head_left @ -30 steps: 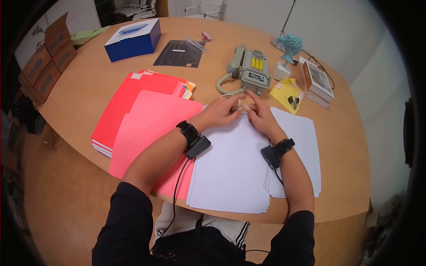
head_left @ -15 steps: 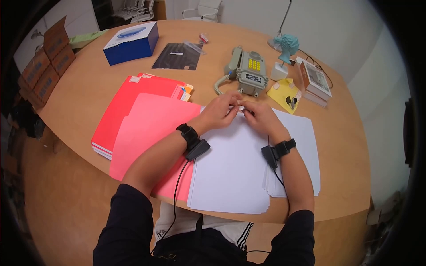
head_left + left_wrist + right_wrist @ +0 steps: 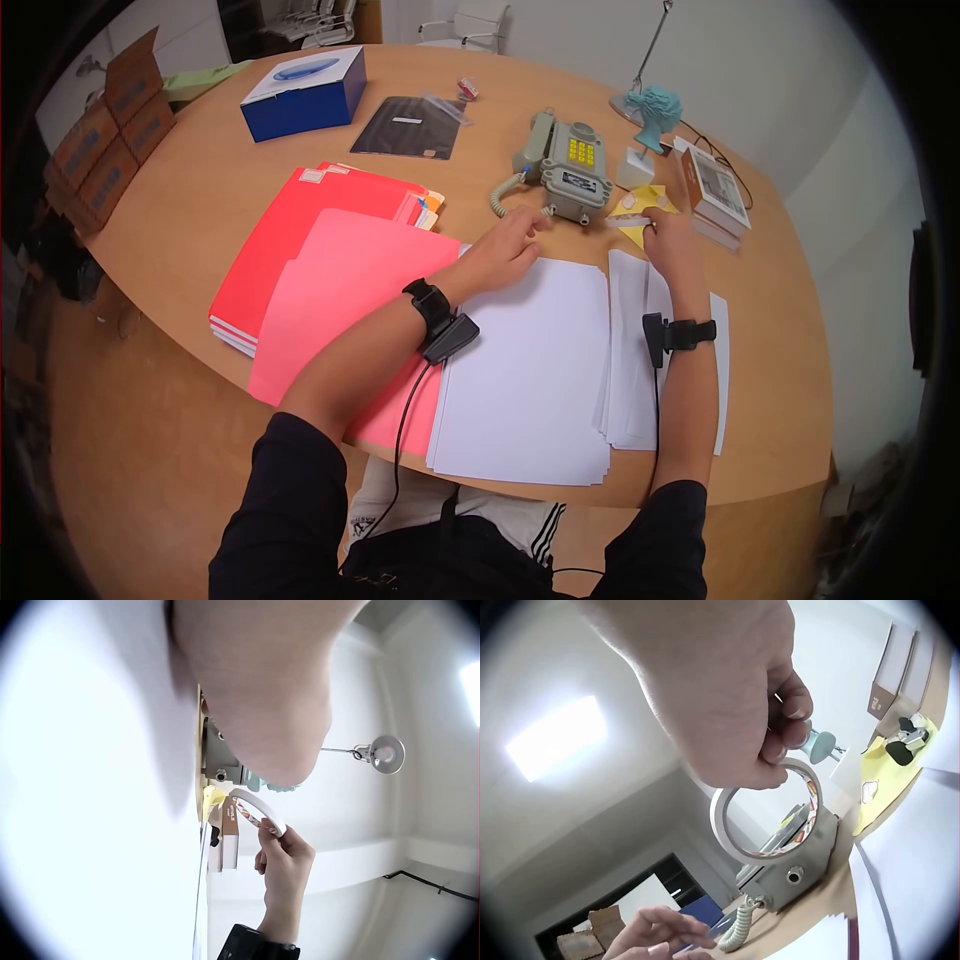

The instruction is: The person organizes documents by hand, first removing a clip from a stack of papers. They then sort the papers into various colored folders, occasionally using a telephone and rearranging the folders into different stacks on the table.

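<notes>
The right hand [image 3: 672,240] pinches a white roll of tape [image 3: 628,221] by its rim, raised over the yellow sheet [image 3: 640,200]. Seen from the right wrist, the tape ring [image 3: 718,825] hangs from the thumb and fingers of the right hand [image 3: 712,697], its inner side printed in colours. The left hand [image 3: 500,252], fingers relaxed and holding nothing visible, is at the top edge of the white paper stack [image 3: 525,380], beside the pink folder [image 3: 350,270]. A black-and-silver clip [image 3: 909,742] lies on the yellow sheet in the right wrist view.
A grey-green telephone [image 3: 575,175] with a coiled cord stands beyond the hands. Right of it are a teal bust [image 3: 655,115] and books [image 3: 715,190]. Red folders [image 3: 270,230], a blue box [image 3: 305,105] and a dark sheet [image 3: 408,128] lie to the left.
The hands, close together before, are now apart. The right hand has moved right with the tape roll, while the left has stayed nearly in place. Loose white sheets at the right look shifted.
</notes>
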### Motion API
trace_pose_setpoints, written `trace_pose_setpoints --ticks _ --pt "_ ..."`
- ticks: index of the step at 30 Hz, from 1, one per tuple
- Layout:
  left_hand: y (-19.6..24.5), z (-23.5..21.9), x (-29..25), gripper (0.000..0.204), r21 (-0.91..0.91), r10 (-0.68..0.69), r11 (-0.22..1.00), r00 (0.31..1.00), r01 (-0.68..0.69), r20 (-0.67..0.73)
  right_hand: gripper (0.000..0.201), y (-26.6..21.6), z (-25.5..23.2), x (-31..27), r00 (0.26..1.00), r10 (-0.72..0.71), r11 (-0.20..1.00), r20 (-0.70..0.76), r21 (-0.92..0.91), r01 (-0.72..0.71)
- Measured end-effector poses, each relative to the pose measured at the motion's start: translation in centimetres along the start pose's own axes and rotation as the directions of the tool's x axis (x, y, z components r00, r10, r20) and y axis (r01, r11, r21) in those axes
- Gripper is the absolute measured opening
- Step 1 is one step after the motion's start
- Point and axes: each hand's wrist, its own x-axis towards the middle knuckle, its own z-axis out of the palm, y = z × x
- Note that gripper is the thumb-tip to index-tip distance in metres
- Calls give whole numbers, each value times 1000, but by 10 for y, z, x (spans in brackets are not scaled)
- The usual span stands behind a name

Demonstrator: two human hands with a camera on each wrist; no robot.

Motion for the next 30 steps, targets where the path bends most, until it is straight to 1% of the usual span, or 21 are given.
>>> trace_pose_setpoints --ticks 2,3,5,6,8,11,12,14,15,17,18,20,21,23,27,29,30 --pt "-4 1 0 30 1 -14 1000 1000 14 -1 20 6 1 0 997 75 980 -22 -182 -78" --pt "-4 1 0 29 -5 -19 1000 1000 19 23 20 8 3 0 997 73 980 -21 -181 -76" --pt "-5 2 -1 28 -11 -24 1000 999 25 48 17 11 13 -2 988 152 934 9 -329 -141" --pt "-6 2 -1 25 -8 -9 1000 999 10 36 17 13 19 -3 988 152 934 9 -328 -141" --pt "-7 4 0 23 -5 4 1000 1000 -4 23 16 16 30 -4 973 231 907 11 -365 -212" --pt "-8 3 -1 19 -30 22 999 999 -21 39 16 29 42 -6 970 239 906 49 -370 -204" --pt "-8 3 -1 17 -23 18 1000 999 -17 46 16 27 41 -6 970 237 907 50 -370 -202" --pt "-8 3 -1 16 -16 15 1000 998 -14 55 20 24 40 -8 932 315 892 177 -390 -228" --pt "-8 4 -1 15 4 24 1000 998 -25 53 20 24 40 -9 931 318 892 178 -389 -230" --pt "-10 4 -1 15 24 34 999 998 -35 53 24 26 43 -9 919 296 912 260 -363 -191" --pt "-9 4 -1 14 26 33 999 998 -34 58 24 25 44 -9 919 297 912 260 -361 -192" --pt "-9 3 -1 14 26 29 999 997 -31 64 27 21 46 -9 924 300 932 238 -281 -230" --pt "-9 3 0 14 34 29 999 997 -31 66 27 21 46 -8 922 302 931 241 -282 -232" --pt "-9 3 0 14 43 28 999 997 -31 67 32 21 48 -7 886 312 937 342 -266 -227" --pt "-9 3 0 13 44 24 999 998 -27 66 35 25 51 -8 898 295 943 326 -253 -218" --pt "-10 3 0 13 51 24 998 997 -28 71 37 27 51 -9 939 268 955 217 -187 -229" --pt "-10 3 1 14 45 22 999 997 -26 77 37 29 49 -8 939 268 955 217 -186 -229"
